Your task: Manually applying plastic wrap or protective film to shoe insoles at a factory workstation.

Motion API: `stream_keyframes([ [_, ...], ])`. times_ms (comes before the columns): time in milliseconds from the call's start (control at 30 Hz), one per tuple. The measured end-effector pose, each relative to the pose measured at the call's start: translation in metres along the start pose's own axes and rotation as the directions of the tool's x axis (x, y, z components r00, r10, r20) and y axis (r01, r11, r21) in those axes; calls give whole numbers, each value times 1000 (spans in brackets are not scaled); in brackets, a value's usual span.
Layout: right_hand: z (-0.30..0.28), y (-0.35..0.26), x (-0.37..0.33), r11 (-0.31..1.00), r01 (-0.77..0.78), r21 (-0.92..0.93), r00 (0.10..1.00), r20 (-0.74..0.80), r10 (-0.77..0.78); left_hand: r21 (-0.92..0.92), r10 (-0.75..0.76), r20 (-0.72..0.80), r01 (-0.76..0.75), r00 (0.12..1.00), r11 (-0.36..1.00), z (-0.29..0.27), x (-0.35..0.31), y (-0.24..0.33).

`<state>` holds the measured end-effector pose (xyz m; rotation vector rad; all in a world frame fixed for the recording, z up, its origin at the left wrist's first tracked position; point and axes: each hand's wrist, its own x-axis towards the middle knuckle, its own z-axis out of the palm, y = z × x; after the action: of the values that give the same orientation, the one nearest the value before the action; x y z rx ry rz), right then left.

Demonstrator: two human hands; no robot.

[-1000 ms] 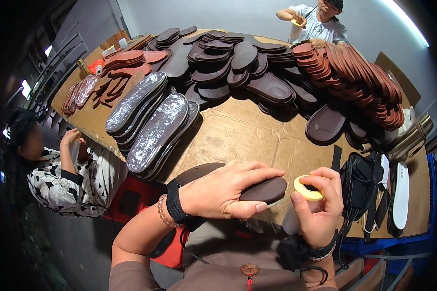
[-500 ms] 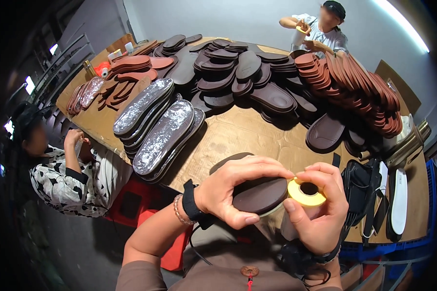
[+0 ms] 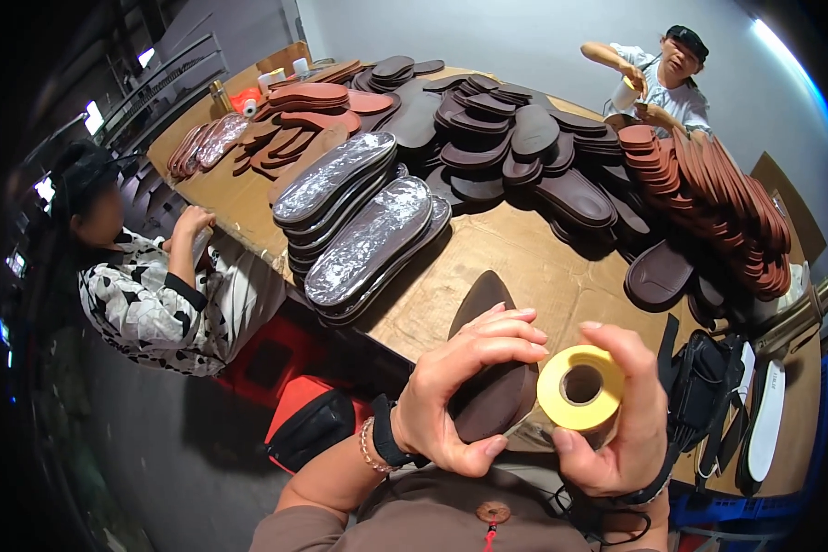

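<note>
My left hand (image 3: 451, 391) is closed round a dark brown insole (image 3: 495, 400), fingers across its upper side and thumb at the near edge. Its far end points away over the table. In my right hand (image 3: 637, 414) is a small roll of clear film (image 3: 555, 396), its yellow ring-shaped end and hollow core facing up. A small gap parts the roll from the insole. To the left of them lie stacks of brown insoles wrapped in shiny film (image 3: 377, 244).
Piles of bare dark insoles (image 3: 534, 133) and a fanned heap of reddish-brown ones (image 3: 718, 207) cover the table's far side. A black pouch (image 3: 704, 377) and a white insole (image 3: 765, 423) lie right. One person sits left; another stands far right holding a roll.
The insole has turned from lying crosswise to pointing away from me. The roll has tipped so its yellow end shows more fully. The whole view has shifted, with the table appearing farther right.
</note>
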<state>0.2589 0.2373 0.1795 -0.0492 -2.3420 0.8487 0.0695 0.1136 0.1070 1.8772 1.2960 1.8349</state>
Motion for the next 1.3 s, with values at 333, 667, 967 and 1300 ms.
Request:
stream_keyframes([
  [333,6,9,3,989,-41,-143,962,-275,0,-71,-18,20,20,1000,997,3,-9,2],
  [667,11,8,9,989,-106,-101,973,-214,82,-80,16,-10,-17,1000,997,5,-7,0],
  [967,12,20,1,917,-329,226,941,5,337,-115,-8,-33,4,999,993,10,-12,-6],
  [1300,10,13,-13,906,-354,233,930,-14,367,-165,28,-35,-33,999,986,32,-18,-20],
])
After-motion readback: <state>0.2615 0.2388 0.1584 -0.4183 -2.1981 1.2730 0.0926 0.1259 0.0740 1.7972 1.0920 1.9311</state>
